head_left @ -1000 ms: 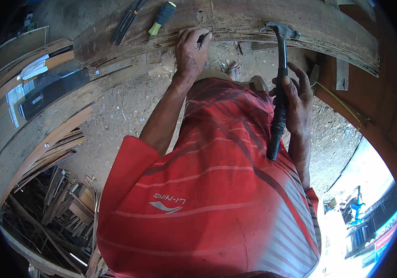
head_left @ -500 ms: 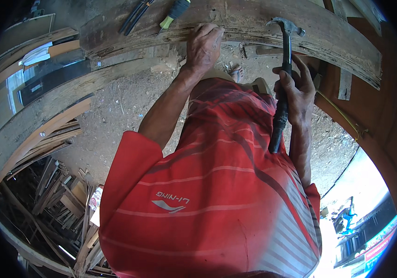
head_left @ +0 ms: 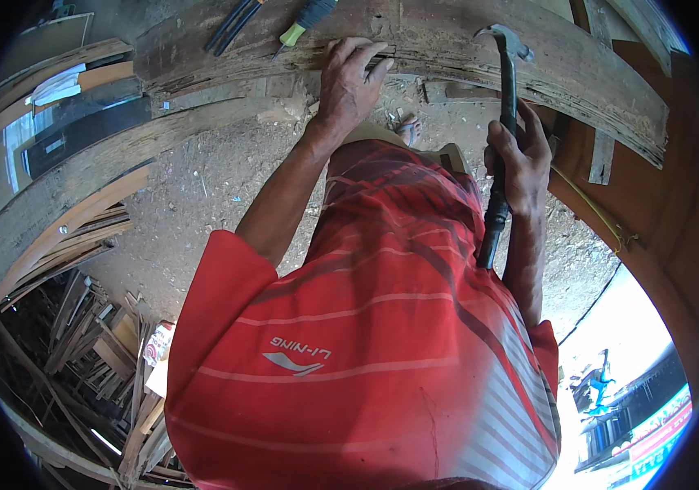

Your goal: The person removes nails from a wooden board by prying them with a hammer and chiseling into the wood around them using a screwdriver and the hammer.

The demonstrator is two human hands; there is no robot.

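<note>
My right hand (head_left: 523,163) is wrapped round the dark handle of a claw hammer (head_left: 508,90). The hammer stands nearly upright in the view, its metal head over the worn wooden beam (head_left: 447,33) and its grip end by my shirt. At the beam's rough near edge rests my left hand (head_left: 348,86), fingers apart and bent over the wood, with nothing visible in them. To its left, a screwdriver (head_left: 300,26) with a dark and yellow-green handle lies on the beam. Beside that is a tool with two dark handles (head_left: 233,24), cut off by the upper edge.
A long curved-looking plank (head_left: 80,167) runs along the left, with a dark panel (head_left: 80,131) behind it. Scrap wood (head_left: 96,327) is piled at lower left. On the right are a brown board (head_left: 652,196) and a yellow cord (head_left: 594,204). Dirt ground (head_left: 194,204) lies below.
My left hand's fingers have spread and lifted from a more closed position on the beam's edge. The right hand still holds the hammer, almost unmoved. The view has shifted slightly.
</note>
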